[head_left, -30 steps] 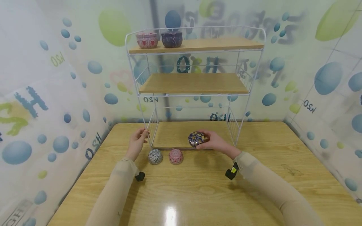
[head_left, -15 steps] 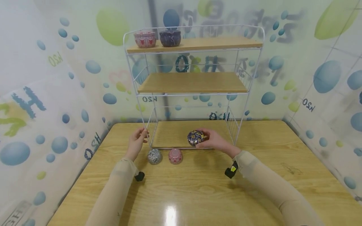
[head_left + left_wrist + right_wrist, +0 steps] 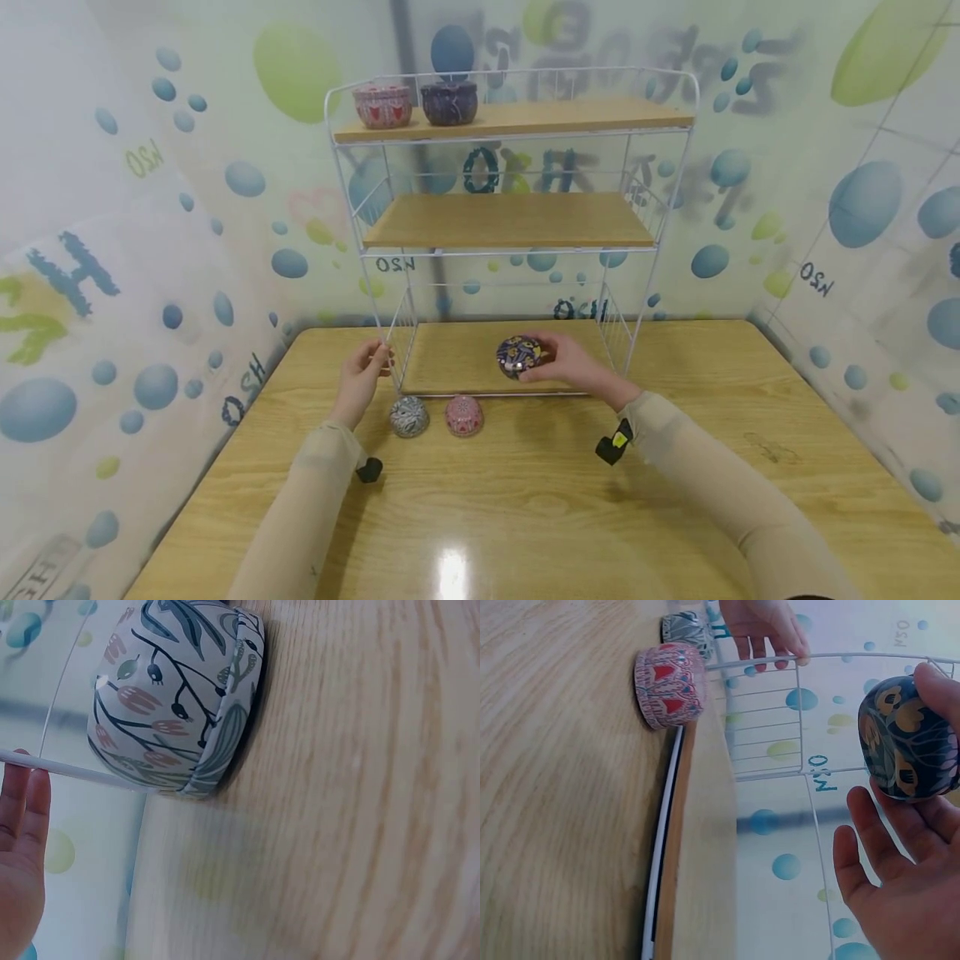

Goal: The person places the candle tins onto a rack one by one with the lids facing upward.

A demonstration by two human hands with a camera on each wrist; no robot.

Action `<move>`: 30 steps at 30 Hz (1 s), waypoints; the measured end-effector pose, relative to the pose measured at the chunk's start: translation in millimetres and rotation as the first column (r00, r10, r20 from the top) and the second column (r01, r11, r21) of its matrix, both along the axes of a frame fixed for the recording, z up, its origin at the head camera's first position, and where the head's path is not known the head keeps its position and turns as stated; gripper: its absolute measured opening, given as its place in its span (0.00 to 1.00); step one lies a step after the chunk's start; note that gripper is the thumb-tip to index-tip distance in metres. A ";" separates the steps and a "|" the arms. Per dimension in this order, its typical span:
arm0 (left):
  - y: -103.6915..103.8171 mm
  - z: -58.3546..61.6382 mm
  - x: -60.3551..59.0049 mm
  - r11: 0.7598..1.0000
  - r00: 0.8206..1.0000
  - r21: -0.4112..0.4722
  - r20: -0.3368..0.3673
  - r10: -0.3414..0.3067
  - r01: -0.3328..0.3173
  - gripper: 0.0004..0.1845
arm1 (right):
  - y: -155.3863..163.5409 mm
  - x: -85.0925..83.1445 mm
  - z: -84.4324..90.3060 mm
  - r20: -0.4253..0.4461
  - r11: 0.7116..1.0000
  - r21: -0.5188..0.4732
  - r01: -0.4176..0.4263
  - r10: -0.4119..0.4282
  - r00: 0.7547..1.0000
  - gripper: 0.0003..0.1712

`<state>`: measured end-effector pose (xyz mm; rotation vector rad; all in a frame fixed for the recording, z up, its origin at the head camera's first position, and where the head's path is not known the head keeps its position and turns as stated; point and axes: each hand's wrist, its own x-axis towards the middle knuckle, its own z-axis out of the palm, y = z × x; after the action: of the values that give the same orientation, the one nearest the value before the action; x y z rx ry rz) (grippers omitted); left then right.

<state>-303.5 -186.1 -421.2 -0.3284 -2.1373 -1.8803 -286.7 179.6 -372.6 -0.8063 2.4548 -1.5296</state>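
My left hand (image 3: 362, 375) is curled round the front left post of the wire rack (image 3: 390, 275), grey tin (image 3: 409, 416) and pink tin (image 3: 464, 415) just right of it. My right hand (image 3: 564, 369) grips the dark blue tin (image 3: 517, 357), just above the rack's bottom shelf.

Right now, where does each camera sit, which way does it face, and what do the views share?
Head: above, facing forward and down at the rack; both forearms show.
Left wrist: low, facing the grey tin; left hand fingers on the rack's wire.
Right wrist: low, facing left; right hand grips the dark blue tin.
Shared: the pink tin shows in the head and right wrist views.
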 end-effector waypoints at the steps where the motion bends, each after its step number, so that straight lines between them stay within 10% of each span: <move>1: -0.7 -1.5 -1.5 1.000 1.000 0.001 -0.001 0.004 -0.004 0.14 | 0.3 0.1 2.0 0.001 1.000 0.000 0.001 -0.001 1.000 0.44; 12: -4.9 -14.4 -11.1 1.000 1.000 0.004 -0.022 0.020 -0.020 0.14 | 2.7 -3.8 16.2 -0.001 1.000 -0.023 -0.007 0.007 1.000 0.44; 22: 4.1 12.8 8.0 0.999 1.000 -0.054 -0.022 -0.006 0.004 0.13 | 9.0 -6.7 40.2 -0.028 0.999 -0.032 0.008 -0.009 1.000 0.41; 30: 2.9 11.2 11.0 0.999 1.000 -0.040 -0.007 -0.010 0.009 0.16 | 10.7 -8.7 52.5 -0.028 0.999 -0.041 0.007 -0.008 1.000 0.41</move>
<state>-292.4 -183.1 -410.0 -0.3538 -2.1746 -1.8410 -295.5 190.3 -320.1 -0.8325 2.4561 -1.5869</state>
